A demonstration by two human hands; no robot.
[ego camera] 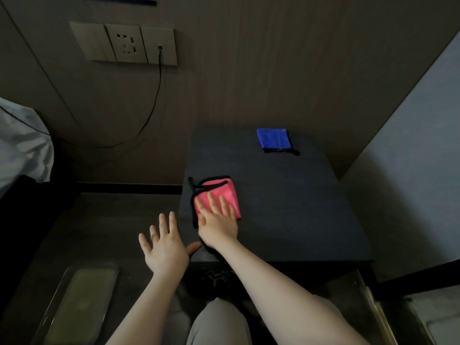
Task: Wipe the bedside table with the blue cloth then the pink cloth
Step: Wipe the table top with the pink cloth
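1. At the far left, pale bedding (22, 143) bulges into view, and a black cable (154, 105) hangs from the wall socket panel (124, 43) down behind the bed side. None of it touches the tabletop.

2. The left hand (164, 247) hovers off the tabletop's left edge, fingers spread and straight, holding nothing; its thumb lies close to the front-left corner, though in this dim light it is hard to tell whether it touches.

3. The right hand (217, 220) lies flat on the pink cloth (219, 195), fingers straight, pressing it down rather than curling round it. The cloth sits near the left edge of the dark tabletop (298, 207), its black trim and loop at the edge.

4. The blue cloth (275, 140) lies folded at the back of the tabletop, near the wall, well apart from both hands and untouched.

5. Judged from this layout, the pink-cloth wipe is in hand. What could go wrong:
   - A flat palm has no hold, so a fast stroke may let the hand slide over the cloth and leave it bunched.
   - Being so near the left edge, a leftward stroke could push the cloth off onto the floor.
   - A long sweep backward could drag the pink cloth into the blue one and shove it against the wall.
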